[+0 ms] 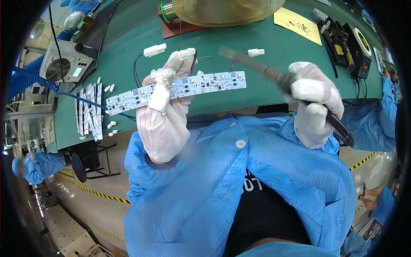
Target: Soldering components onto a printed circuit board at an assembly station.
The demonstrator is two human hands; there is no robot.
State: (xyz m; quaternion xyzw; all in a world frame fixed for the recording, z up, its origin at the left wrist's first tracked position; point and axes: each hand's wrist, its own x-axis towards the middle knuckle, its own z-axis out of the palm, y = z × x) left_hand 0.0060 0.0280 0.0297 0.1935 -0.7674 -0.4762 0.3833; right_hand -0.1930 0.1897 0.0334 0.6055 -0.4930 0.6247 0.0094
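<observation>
My left hand (pixel 165 98), in a white dotted glove, is closed around a long white LED circuit board (pixel 220 82) held above the green mat. A thin solder wire (pixel 180 36) runs down to its raised fingertips, and a short end pokes out to the right. Red and blue wires lead from behind the board to a white connector plug (pixel 154 50); a second white plug (pixel 256 52) hangs near the board's right part. My gloved right hand (pixel 314 98) grips the dark handle of a soldering iron (pixel 274 75). Its brown shaft points up-left over the mat, tip smeared by motion.
Several board strips (pixel 90 109) and small white connectors lie at left. Behind them stands a grey fan-vented box (pixel 66 62). A solder spool (pixel 168 12) and amber round cover (pixel 227 13) are at the back; a yellow sheet (pixel 297 25) and black soldering station (pixel 357 51) at right.
</observation>
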